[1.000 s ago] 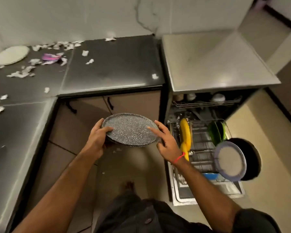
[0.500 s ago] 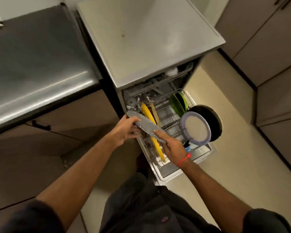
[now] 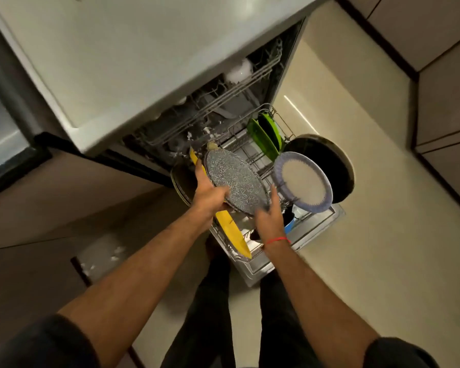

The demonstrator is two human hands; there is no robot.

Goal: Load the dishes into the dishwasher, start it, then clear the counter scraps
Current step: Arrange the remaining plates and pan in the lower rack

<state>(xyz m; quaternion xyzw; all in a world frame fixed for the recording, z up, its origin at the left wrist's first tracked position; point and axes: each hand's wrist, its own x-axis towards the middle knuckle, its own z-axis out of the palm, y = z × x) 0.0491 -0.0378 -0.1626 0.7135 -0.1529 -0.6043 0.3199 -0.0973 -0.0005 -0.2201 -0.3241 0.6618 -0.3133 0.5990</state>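
A grey speckled plate stands on edge over the pulled-out lower rack of the open dishwasher. My left hand grips its left rim, thumb across the face. My right hand touches the plate's lower right rim with straight fingers. Just left of the speckled plate stands a yellow plate. In the rack also stand two green plates, a white plate with a blue rim and a large black plate behind it.
The upper rack holds a few white items. A dark round dish stands at the rack's left edge. The open door lies low over the cream floor. Brown cabinets stand at right; white scraps lie on the floor at left.
The view has closed in on the dishwasher. The speckled plate has turned from slanted to upright and gone down into the lower rack beside the yellow plate; my right fingers have straightened.
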